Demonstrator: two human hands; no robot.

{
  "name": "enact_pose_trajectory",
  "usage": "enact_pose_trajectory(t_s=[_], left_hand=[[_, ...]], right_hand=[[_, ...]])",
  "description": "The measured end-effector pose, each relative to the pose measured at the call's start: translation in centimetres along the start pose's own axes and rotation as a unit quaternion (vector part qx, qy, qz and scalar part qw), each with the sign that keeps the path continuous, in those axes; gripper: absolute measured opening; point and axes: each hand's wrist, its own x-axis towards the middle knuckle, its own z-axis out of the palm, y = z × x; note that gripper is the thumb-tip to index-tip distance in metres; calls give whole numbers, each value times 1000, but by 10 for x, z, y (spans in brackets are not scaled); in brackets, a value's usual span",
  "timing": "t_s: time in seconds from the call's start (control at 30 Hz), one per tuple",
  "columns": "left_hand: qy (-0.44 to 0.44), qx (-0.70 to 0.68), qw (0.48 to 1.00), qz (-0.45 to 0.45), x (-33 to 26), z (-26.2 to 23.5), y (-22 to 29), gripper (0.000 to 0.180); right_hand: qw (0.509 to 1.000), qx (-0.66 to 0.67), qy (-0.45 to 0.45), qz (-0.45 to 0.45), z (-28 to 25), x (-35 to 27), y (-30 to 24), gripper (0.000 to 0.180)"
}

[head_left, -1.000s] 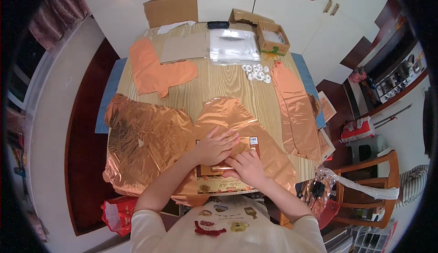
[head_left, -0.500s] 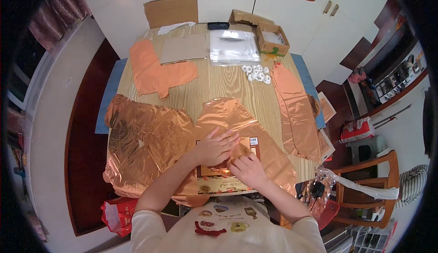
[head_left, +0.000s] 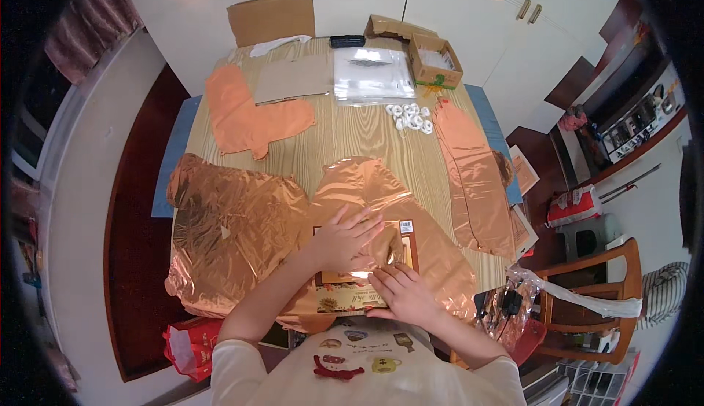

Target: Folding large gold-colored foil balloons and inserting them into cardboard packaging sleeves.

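Observation:
In front of me lies a printed card package (head_left: 348,298) with a dark frame, a beige lower band and a small white label, on top of a flat copper-coloured foil balloon (head_left: 359,179). My left hand (head_left: 347,240) lies flat over folded shiny foil at the package's middle, fingers stretched. My right hand (head_left: 402,292) rests on the package's lower right, its fingers laid flat and the thumb apart at the near edge. A larger crinkled copper foil balloon (head_left: 238,230) spreads to the left. Both hands hide much of the package.
A matte orange foil shape (head_left: 253,116) lies far left, another long one (head_left: 473,175) at right. Farther back are clear plastic bags (head_left: 374,76), a grey-brown board (head_left: 293,80), white ribbon rolls (head_left: 411,118) and an open cardboard box (head_left: 438,61). A wooden chair (head_left: 627,289) stands right.
My right hand has moved toward the near edge and flattened out; its fingers were bunched on the foil before. My left hand stays pressed in nearly the same place.

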Motion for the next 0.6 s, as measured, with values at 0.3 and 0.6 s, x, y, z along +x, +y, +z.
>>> enact_pose_trajectory(t_s=[0.3, 0.6], left_hand=[[-4, 22, 999, 23, -2, -4, 4, 91], [-27, 19, 999, 2, -1, -4, 4, 104]], right_hand=[[999, 48, 19, 10, 0, -1, 2, 67], [991, 60, 39, 109, 19, 33, 57, 59]])
